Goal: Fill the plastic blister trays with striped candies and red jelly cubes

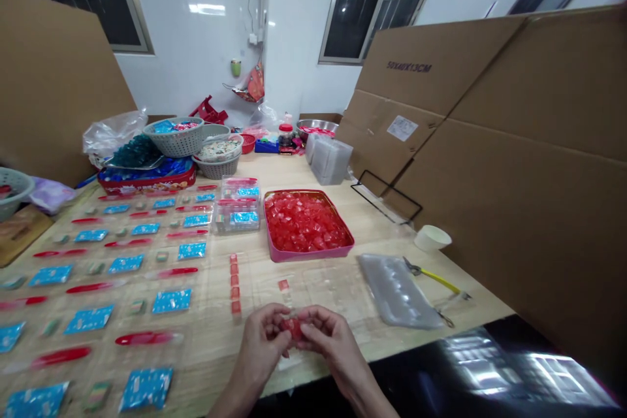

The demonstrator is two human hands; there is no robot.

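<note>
While the left hand (262, 346) and right hand (333, 346) sit together, clamped on a small red cube (292, 329) over the desk (215, 356), a pink tray (308, 253) heaped with red cubes waits just ahead!

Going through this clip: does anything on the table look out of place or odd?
One translucent red cube sits alone just beyond the left hand and right hand, which hold a red piece, apart from the short column of red cubes and the heaped pink tray. It looks stray.
</note>
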